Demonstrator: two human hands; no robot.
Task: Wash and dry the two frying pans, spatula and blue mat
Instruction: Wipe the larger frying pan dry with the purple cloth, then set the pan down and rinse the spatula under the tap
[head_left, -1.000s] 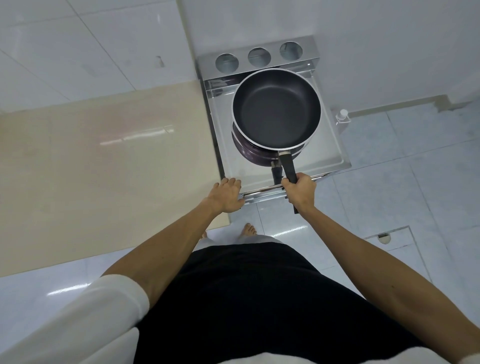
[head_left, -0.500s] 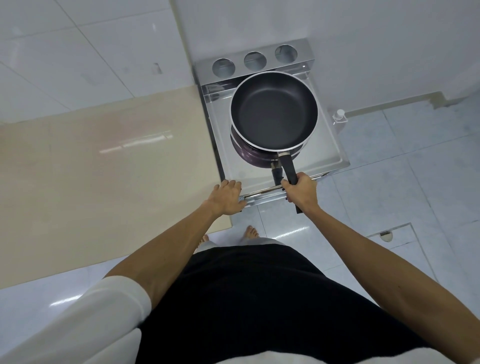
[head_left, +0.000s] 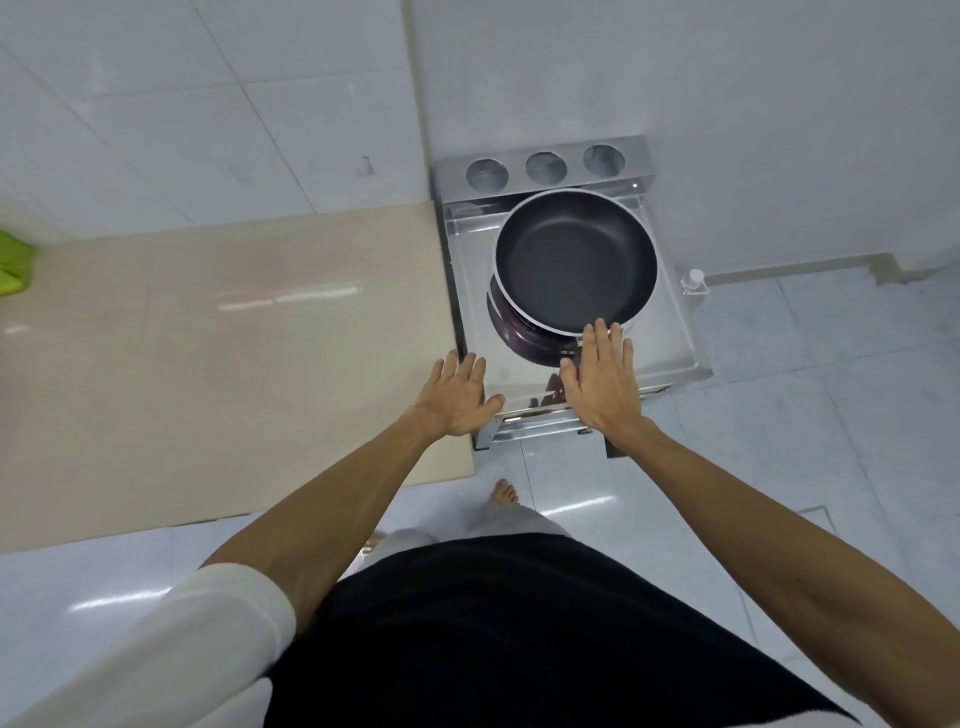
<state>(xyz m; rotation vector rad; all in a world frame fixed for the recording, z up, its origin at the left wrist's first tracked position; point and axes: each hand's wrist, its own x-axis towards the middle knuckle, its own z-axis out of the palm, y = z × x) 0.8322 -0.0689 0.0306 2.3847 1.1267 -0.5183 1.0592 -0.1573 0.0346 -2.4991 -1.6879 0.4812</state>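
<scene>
two pans stacked on steel rack, black pan over purple pan. right hand flat, fingers spread, holding nothing; left hand flat on counter edge, empty.

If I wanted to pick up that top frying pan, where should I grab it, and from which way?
By its long handle, coming from the near side. The top frying pan rests on the purple pan with the handle pointing back at the person; only its dark end shows past the open right hand. The wide round rim offers no good grip.
</scene>
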